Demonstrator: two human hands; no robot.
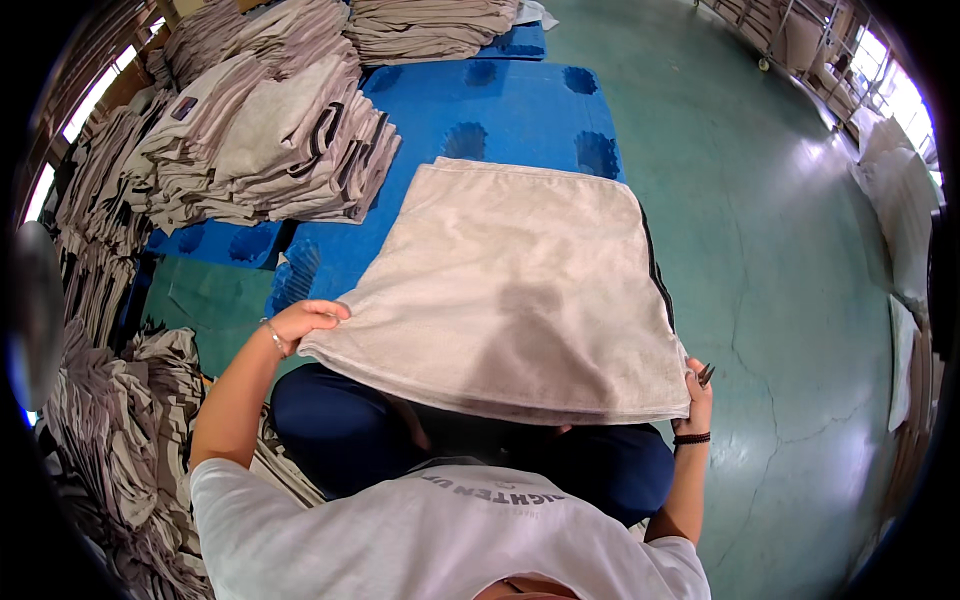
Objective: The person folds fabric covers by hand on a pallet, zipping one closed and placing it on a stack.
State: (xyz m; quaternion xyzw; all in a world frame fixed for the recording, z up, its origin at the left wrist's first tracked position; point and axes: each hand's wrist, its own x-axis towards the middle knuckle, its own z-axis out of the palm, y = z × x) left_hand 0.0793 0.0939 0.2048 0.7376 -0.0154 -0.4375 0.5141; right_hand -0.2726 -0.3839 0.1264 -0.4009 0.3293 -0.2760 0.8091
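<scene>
A beige fabric cover (500, 290) is spread flat in front of me, its far part over a blue pallet (520, 90). A dark strip, perhaps a zipper, runs down its right edge. My left hand (300, 325) pinches the near left corner between thumb and fingers. At the near right corner, my right hand (697, 400) is closed on the fabric's edge. A small pointed metal tool (706, 374), seemingly thread snips, sticks out of that same hand. The near edge hangs stretched between both hands, above my knees. My shadow falls on the cloth.
Stacks of folded beige covers (260, 140) stand on blue pallets at the far left. More piled fabric (120, 430) lies by my left side. Green floor (760, 300) runs along the right, with white bags (895, 200) and a wheeled rack (790, 40) beyond.
</scene>
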